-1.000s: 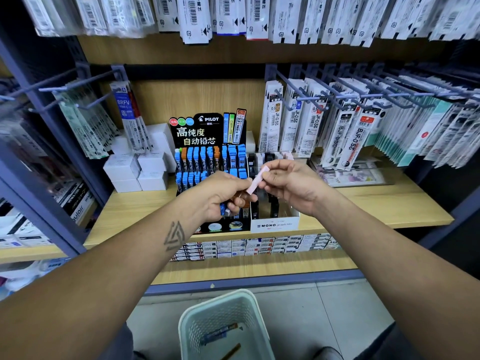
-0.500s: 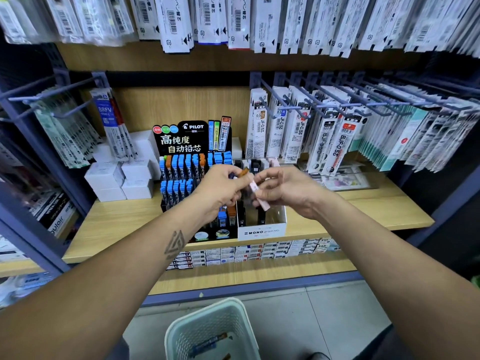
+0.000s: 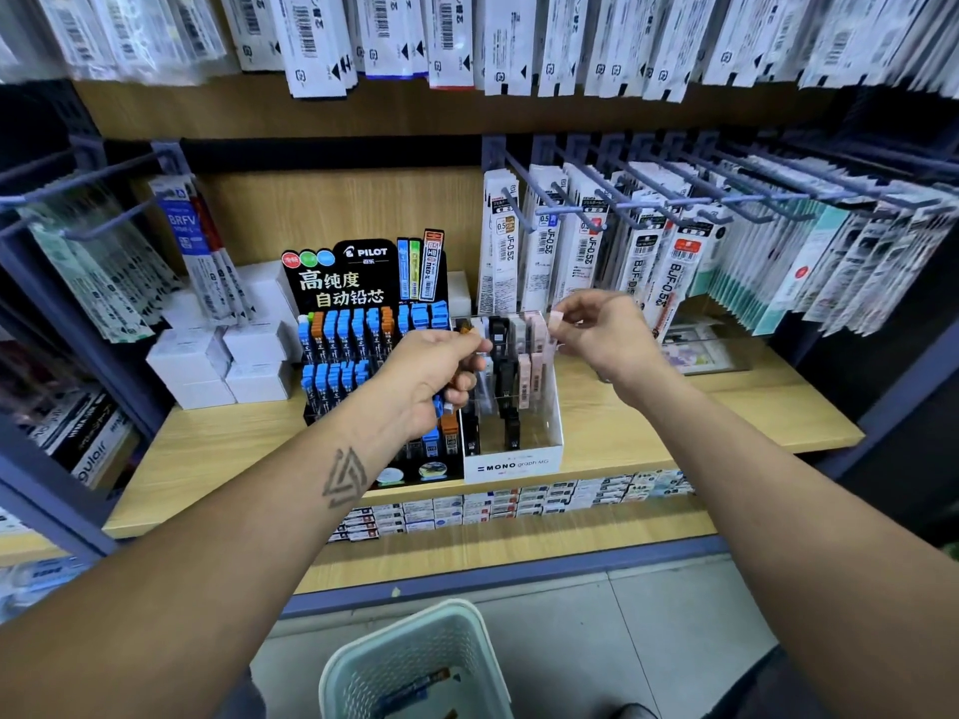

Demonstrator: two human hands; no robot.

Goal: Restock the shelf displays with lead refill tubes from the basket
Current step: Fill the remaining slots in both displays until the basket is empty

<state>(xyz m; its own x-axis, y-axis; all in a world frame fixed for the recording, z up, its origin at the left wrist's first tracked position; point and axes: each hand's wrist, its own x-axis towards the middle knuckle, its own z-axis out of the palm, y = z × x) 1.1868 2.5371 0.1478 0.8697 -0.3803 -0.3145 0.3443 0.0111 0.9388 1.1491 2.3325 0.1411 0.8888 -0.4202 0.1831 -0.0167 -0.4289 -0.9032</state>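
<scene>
My right hand (image 3: 602, 334) pinches a pink lead refill tube (image 3: 554, 329) at the back right corner of the white MONO display box (image 3: 511, 461), beside other pink tubes standing there. My left hand (image 3: 433, 376) grips a small bundle of tubes, orange and blue ends showing (image 3: 466, 326), in front of the boundary between the black PILOT display (image 3: 363, 282) and the MONO box. The pale green basket (image 3: 415, 661) sits on the floor below, with a blue tube inside.
White boxes (image 3: 218, 355) are stacked left of the PILOT display. Packs of pen refills hang from hooks (image 3: 622, 210) above and to the right. Small flat boxes (image 3: 519, 503) line the lower shelf edge. The wooden shelf (image 3: 674, 417) extends right.
My right hand has carried the pink tube away from my left hand, up and right to the back of the MONO box. The left hand kept its bundle.
</scene>
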